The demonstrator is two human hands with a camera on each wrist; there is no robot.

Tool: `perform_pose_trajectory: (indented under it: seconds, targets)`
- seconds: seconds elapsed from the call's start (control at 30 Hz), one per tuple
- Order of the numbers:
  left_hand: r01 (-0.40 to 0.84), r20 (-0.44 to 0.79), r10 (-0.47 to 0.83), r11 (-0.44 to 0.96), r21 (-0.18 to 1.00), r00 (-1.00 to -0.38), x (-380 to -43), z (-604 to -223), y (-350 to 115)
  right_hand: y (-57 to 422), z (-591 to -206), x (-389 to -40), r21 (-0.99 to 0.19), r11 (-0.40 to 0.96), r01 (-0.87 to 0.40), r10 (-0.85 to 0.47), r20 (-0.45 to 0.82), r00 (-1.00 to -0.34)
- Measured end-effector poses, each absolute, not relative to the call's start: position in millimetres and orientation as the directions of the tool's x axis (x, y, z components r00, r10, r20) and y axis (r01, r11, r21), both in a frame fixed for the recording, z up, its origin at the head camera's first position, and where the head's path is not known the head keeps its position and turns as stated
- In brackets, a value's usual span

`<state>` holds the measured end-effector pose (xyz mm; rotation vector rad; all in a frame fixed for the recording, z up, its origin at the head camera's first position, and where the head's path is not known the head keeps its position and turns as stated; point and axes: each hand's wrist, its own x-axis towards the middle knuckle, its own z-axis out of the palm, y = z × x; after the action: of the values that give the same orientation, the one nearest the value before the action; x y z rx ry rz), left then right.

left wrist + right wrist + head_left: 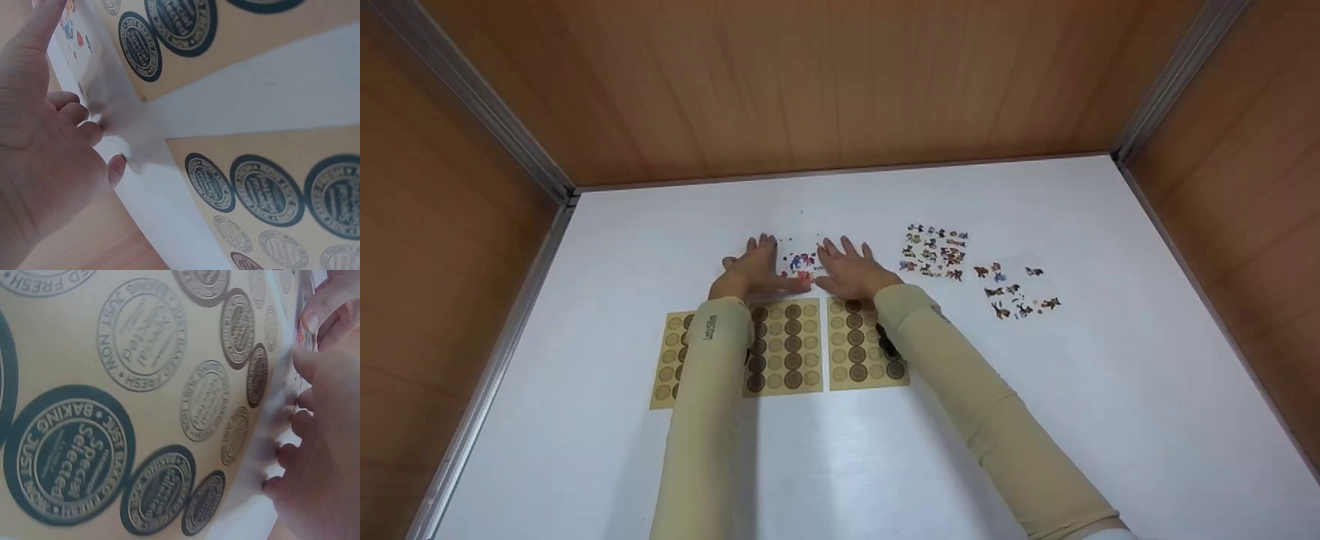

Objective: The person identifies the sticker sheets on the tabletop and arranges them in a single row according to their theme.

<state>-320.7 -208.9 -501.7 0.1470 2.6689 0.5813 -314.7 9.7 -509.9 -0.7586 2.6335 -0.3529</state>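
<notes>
At the far left, nearer the person than the left hand and out to its left, lies a tan sheet (667,364) of round labels, partly hidden by a beige sleeve (706,427). That sleeve leads up to the left hand (751,271), palm down, its fingers apart and clamped on nothing, its thumb reaching inward toward the other hand. Just below this thumb, on the person's side, is a second tan sheet (784,352), printed with columns of dark and pale circles. Between the two hands, under their inner fingertips, is a clear sticker sheet (799,246) bearing small colourful figures; it lies flat on the white table (1110,390). On its right side rests the right hand (851,274), also palm down, fingers spread and loose, its thumb close to the left thumb. Below the right hand lies a third tan sheet (864,352), partly covered by the right sleeve (975,405). In the right wrist view, its labels read "Special Selected". To the right of the right hand, well apart from it, is a clear sheet crowded with figures (934,253); further right and a little nearer the person is a sparser clear sheet (1016,291).
</notes>
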Motion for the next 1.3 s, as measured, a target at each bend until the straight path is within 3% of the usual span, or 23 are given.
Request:
perform_pose_trajectory:
  seconds: [1.3]
  targets:
    - [-0.004,-0.355,0.158,0.909,0.416,-0.921,-319.7,-504.0,-208.1,7.3,-511.2,-313.1,-0.295,0.851,-0.435,-0.515,-0.298,-0.804]
